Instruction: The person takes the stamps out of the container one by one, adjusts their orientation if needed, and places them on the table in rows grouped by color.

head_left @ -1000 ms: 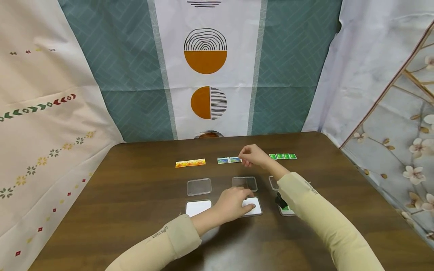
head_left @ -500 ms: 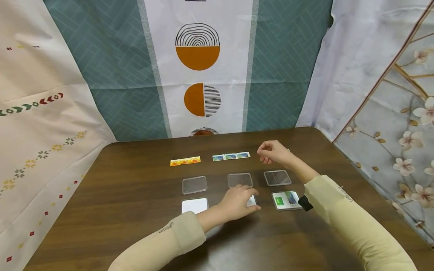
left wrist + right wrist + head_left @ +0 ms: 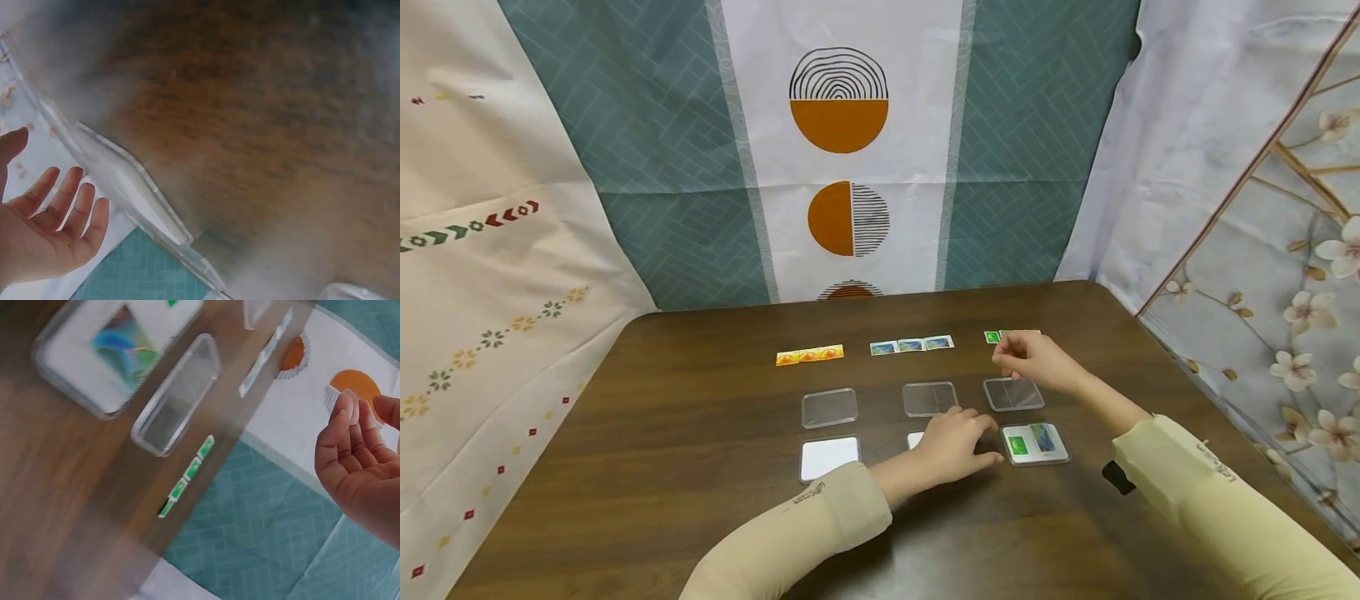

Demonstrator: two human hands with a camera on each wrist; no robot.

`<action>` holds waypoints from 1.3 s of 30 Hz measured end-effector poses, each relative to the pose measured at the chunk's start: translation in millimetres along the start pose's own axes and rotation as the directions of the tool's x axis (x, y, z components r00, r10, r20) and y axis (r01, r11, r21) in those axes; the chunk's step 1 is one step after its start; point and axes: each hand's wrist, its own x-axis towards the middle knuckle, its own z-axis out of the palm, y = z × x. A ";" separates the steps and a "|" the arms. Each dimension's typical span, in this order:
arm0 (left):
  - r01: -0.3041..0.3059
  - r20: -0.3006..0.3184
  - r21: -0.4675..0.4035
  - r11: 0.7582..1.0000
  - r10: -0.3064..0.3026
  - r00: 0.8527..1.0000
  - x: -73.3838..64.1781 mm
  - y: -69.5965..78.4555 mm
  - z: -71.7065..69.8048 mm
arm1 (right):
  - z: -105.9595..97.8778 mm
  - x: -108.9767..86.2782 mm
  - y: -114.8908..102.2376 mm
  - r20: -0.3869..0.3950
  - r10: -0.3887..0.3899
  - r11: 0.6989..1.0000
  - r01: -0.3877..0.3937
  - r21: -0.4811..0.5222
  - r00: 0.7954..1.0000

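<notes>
My left hand hovers with spread, relaxed fingers over the middle case with a white insert, hiding most of it. In the left wrist view its fingers hold nothing. To its right lies a clear case bearing a green stamp and a blue picture stamp. My right hand is above the right clear lid, close to the row of green stamps, which it partly covers. Its fingers curve loosely, thumb apart, with nothing visible between them in the right wrist view.
A row of blue stamps and one of orange stamps lie toward the back of the brown table. Two more clear lids, a left lid and a middle lid, sit before them. A left white case is nearby.
My right hand has moved right, from the blue stamps to the green ones, then a little toward me. My left hand has shifted right. The view has turned slightly.
</notes>
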 end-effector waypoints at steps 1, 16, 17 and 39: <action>0.001 0.010 0.004 1.000 -0.001 1.000 1.3 0.7 2.0 | 0.9 -4.0 1.8 -0.001 -0.004 1.000 0.004 -0.018 1.000; 0.061 0.100 0.075 0.995 -0.069 0.993 15.3 17.3 21.1 | 19.7 -45.7 32.8 -0.050 -0.114 0.962 0.098 -0.256 0.992; 0.073 0.107 0.077 0.994 -0.081 0.991 16.5 17.9 20.6 | 20.9 -46.5 33.9 -0.030 -0.130 0.954 0.116 -0.278 0.991; 0.167 0.134 0.141 0.976 -0.186 0.973 27.2 22.0 20.2 | 32.9 -59.8 50.3 0.135 -0.097 0.895 0.146 -0.421 0.986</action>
